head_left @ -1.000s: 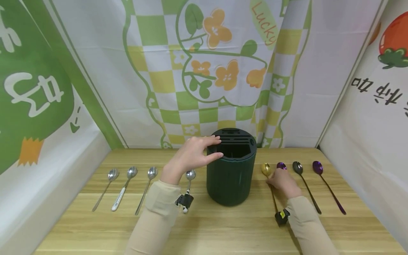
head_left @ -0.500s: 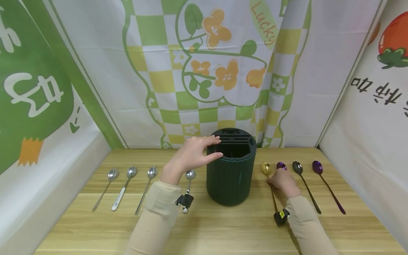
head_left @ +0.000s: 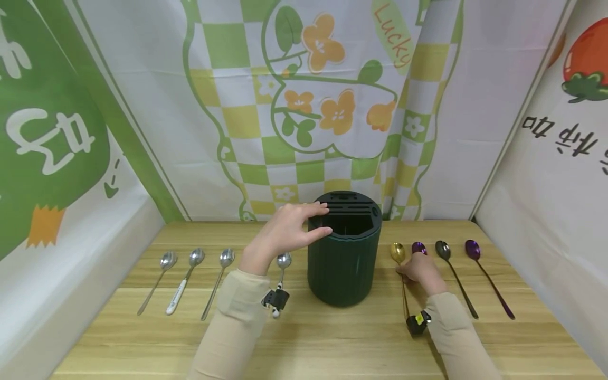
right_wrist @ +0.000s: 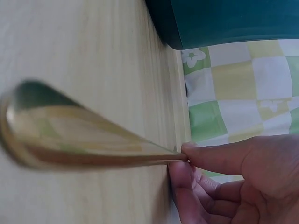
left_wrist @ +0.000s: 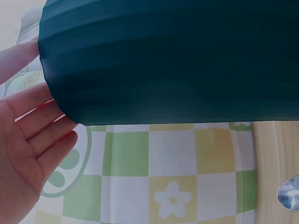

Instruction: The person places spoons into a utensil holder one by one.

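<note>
In the head view a dark green ribbed cylindrical holder [head_left: 339,274] stands upright on the table, with slots and a large opening in its black top. My left hand [head_left: 285,229] rests at the holder's left rim, its fingers and thumb extended; the left wrist view shows the fingertips against the green wall [left_wrist: 163,70]. To the right of the holder my right hand [head_left: 421,272] pinches the handle of a gold spoon [head_left: 397,252] between thumb and index finger. The handle's wide end [right_wrist: 84,135] looms large in the right wrist view. Behind the right hand a purple spoon [head_left: 419,247] is partly hidden.
Right of my right hand lie a black spoon [head_left: 444,249] and another purple spoon [head_left: 473,249]. Several silver spoons lie on the left, one with a white handle [head_left: 177,296] and one [head_left: 284,260] partly behind my left wrist. A patterned curtain [head_left: 304,174] hangs behind the table.
The gold spoon has turned slightly: its bowl has shifted a little right and its lower handle a little left. My left hand and the holder have stayed in place.
</note>
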The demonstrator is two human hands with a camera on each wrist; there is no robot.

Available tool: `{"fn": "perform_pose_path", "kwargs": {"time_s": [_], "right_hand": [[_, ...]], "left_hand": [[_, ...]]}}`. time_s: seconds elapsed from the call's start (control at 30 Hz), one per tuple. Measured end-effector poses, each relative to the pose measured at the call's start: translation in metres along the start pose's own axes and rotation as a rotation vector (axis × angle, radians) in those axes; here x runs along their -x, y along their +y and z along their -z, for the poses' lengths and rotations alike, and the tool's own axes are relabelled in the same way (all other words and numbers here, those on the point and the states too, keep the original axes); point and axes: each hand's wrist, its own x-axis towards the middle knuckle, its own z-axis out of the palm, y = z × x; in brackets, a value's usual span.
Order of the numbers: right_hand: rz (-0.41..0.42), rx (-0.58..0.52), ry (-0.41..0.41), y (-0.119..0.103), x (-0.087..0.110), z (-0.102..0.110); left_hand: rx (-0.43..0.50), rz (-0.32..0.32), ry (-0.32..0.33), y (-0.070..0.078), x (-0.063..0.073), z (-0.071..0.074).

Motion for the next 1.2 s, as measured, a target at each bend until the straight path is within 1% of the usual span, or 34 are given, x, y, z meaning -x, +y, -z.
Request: {"fn": "perform_pose_path", "kwargs": {"time_s": [0.27,0.4,0.53,0.73,0.97,1.2], "right_hand": [[-0.042,-0.027,-0.019,-0.002,0.001,0.0],[-0.046,-0.06,-0.01,-0.003,0.004,0.0],[-0.037,-0.07,0.011,-0.003,0.006,-0.001],[-0.012,-0.087,0.02,-0.003,0.007,0.0],[0.008,-0.14,0.026,-0.005,0.009,0.004],[0.028,-0.134,0.042,-0.005,0.01,0.006]], "left_hand": [[-0.001,-0.002,0.01,0.0,0.0,0.0],[-0.005,0.001,0.005,0.0,0.0,0.0],[-0.003,0.003,-0.001,0.0,0.0,0.0],[-0.002,0.005,-0.004,0.001,0.0,0.0],[-0.005,0.002,0.002,0.0,0.0,0.001],[-0.004,0.006,0.001,0.001,0.0,0.0]]}}
